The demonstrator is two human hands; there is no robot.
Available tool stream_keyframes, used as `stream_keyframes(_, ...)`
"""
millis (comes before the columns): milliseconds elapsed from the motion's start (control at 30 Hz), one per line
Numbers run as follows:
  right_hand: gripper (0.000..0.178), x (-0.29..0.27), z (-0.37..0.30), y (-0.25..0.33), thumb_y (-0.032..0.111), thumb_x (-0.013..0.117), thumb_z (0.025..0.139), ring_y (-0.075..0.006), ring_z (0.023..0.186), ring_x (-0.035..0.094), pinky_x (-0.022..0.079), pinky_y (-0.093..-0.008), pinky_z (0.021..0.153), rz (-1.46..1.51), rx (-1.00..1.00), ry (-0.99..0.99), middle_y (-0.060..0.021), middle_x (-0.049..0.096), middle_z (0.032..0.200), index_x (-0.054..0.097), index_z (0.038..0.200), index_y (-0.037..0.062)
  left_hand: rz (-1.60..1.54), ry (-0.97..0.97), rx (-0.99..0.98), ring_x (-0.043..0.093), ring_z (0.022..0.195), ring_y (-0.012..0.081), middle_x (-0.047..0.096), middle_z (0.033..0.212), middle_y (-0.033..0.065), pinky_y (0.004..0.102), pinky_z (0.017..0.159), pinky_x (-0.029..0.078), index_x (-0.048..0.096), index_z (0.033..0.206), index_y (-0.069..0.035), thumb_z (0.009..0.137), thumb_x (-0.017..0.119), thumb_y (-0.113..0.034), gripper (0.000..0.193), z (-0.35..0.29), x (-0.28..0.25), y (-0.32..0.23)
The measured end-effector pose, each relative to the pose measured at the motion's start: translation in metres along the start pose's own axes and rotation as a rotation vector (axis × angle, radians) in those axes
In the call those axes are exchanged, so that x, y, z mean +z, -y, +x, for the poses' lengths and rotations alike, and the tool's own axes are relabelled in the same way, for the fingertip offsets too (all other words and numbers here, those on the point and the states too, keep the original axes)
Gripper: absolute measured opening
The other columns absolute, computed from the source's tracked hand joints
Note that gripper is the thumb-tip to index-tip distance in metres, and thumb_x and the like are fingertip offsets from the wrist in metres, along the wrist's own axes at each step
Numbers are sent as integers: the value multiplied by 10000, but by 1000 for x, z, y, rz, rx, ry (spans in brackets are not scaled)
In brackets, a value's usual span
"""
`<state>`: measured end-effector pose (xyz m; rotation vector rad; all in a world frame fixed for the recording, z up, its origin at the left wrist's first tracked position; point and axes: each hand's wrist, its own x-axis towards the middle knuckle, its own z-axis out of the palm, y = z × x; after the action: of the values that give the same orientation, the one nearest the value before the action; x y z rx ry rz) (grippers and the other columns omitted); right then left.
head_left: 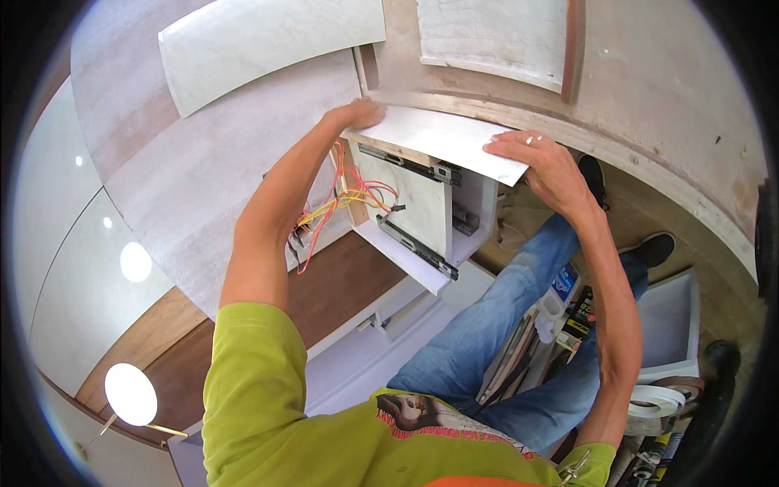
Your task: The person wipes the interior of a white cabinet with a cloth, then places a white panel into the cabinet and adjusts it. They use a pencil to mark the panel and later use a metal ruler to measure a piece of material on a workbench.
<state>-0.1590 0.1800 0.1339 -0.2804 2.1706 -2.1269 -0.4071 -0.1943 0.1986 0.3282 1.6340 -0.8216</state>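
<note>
A thin white laminate sheet (pixel 442 134) lies along the top of a small open cabinet box (pixel 475 199), against the wooden wall edge. At its far left end is my left hand (pixel 367 113), closed with the fingers curled at the sheet; they are slightly blurred and partly hidden. My right hand (pixel 545 166), wearing rings, grips the sheet's right end, with fingers laid over its top face. Below the sheet, metal drawer slides (pixel 414 243) are fixed to the box's pale side panel (pixel 410 199). Red and yellow wires (pixel 349 199) hang loose left of that panel.
A long pale panel (pixel 268 49) rests on the large board at upper left. A round white lamp (pixel 131 394) stands at lower left. Between my legs are tools and packages (pixel 560 316). A grey drawer box (pixel 673 325) and tape rolls (pixel 656 400) lie at right.
</note>
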Motion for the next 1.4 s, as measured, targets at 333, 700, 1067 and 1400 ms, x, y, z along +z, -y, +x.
stream_keyframes(333,514,-11,7,9,-148,500,825,-327,1208,649,498,-399,1044,52,76,91,-143,714,1245,747,1197,107,-373,137,45,208,1570,300,252,1693,144,412,1297,127,294,1627,-119,1076,223,-527,690,-16,8,14)
stream_keyframes(700,470,-14,25,33,-48,639,839,-347,1259,611,481,-416,1051,-48,162,201,-147,683,1323,719,1266,130,-464,-53,-262,286,1533,391,366,1641,162,681,1218,150,410,1569,-119,982,406,-460,679,-13,15,-25)
stream_keyframes(1067,473,-8,29,19,7,732,833,-335,1292,594,454,-392,1085,8,221,244,-149,673,1350,722,1287,139,-453,12,-211,166,1584,323,192,1723,85,682,1228,94,327,1629,-218,975,352,-544,731,-18,9,-17)
stream_keyframes(1400,438,-3,24,9,33,754,830,-314,1301,577,442,-385,1092,63,273,209,-133,675,1352,740,1257,127,-492,-30,-170,219,1571,312,268,1700,89,644,1233,113,364,1614,-218,995,327,-550,704,3,29,-4)
